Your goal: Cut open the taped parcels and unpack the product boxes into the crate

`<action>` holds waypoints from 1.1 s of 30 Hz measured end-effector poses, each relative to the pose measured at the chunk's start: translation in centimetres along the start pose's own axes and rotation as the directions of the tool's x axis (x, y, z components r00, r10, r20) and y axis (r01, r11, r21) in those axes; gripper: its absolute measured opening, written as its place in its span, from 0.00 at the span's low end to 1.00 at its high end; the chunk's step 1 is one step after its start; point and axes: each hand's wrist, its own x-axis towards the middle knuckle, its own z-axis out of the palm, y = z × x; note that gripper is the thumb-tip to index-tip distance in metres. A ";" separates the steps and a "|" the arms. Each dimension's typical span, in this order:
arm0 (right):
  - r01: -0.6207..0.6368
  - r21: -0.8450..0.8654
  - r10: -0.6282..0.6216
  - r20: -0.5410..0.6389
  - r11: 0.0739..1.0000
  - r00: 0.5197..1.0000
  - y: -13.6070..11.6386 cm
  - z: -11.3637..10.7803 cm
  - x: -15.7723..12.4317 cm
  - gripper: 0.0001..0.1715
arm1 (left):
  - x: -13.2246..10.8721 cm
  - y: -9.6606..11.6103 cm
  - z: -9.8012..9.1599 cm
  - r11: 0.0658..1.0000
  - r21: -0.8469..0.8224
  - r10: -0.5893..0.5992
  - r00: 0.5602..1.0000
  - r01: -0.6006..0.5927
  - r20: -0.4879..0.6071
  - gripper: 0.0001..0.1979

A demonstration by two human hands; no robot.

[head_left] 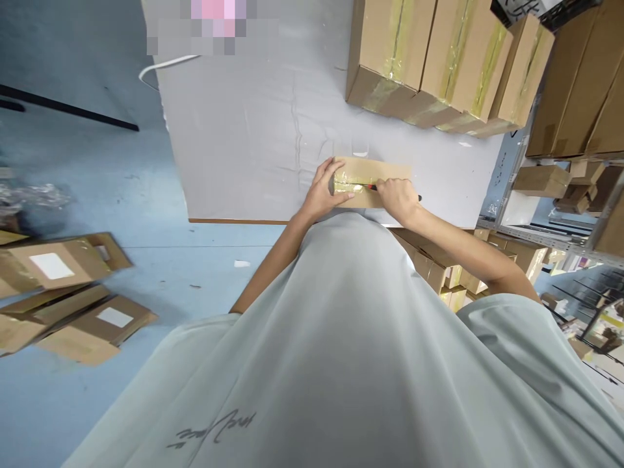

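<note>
A small cardboard box (358,170) with clear yellowish tape along its top lies near the front edge of the table. My left hand (322,190) grips its left end, fingers at the far side and thumb across the near side. Closed around a slim black-and-red cutter (373,186), my right hand (398,198) rests over the box's right part. The cutter's thin tip points left and lies at the taped seam; whether it has gone through the tape I cannot tell. Its black end sticks out behind the hand.
Several larger taped cartons (390,45) stand in a row at the table's (234,143) back right. Shelving with boxes (541,181) is on the right. Opened cartons (73,260) lie on the blue floor at left. A white cable (170,63) crosses the table's left edge.
</note>
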 end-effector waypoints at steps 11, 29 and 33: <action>-0.119 0.074 0.120 -0.008 0.990 0.993 12.5 7.8 -2.1 0.31 | -0.2 0.3 -0.6 0.996 0.040 -0.083 0.996 0.084 -0.038 0.60; 0.154 0.653 0.088 -0.322 0.742 0.943 17.4 21.6 4.9 0.32 | 0.5 3.1 4.2 0.938 0.239 -0.087 0.837 0.251 -0.540 0.33; 0.141 0.962 0.306 -0.211 0.235 0.928 13.6 23.6 6.9 0.45 | -0.1 1.4 1.6 0.932 0.254 -0.069 0.813 0.260 -0.579 0.39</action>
